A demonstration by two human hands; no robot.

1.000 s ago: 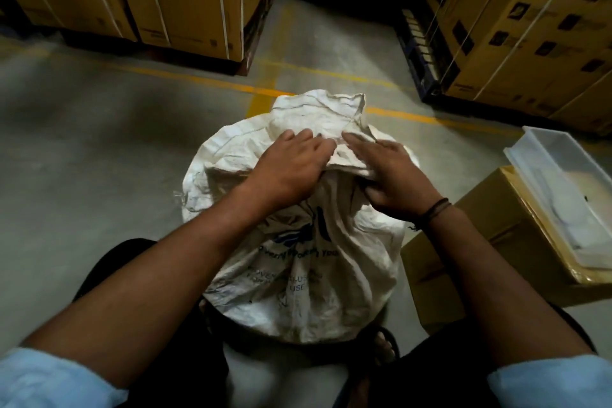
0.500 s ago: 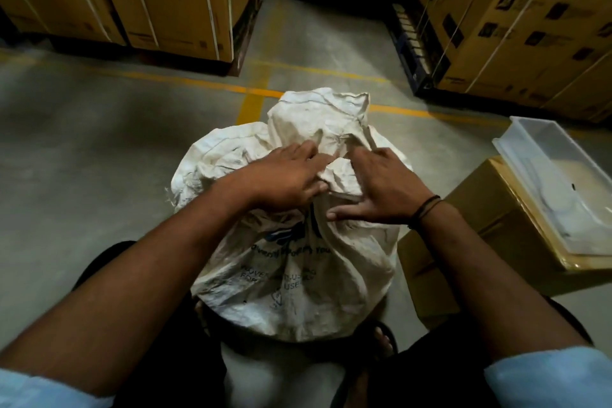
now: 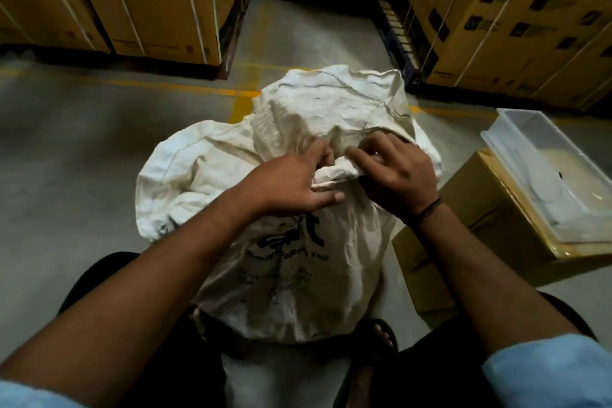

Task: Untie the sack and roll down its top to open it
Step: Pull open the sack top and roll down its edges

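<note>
**Untying stage.** One sack (image 3: 288,258) stands on the floor (image 3: 82,159) at near centre, between the person's knees. Two hands work its gathered neck. The left hand (image 3: 291,189) curls its fingers into the folds, and the right hand (image 3: 397,182) closes its grip on a twisted fold. The tie itself is hidden. Risk: tugging cloth rather than cord may tighten the knot or topple the sack. At right, one cardboard box (image 3: 463,242) bears one clear tub (image 3: 503,149).
</note>
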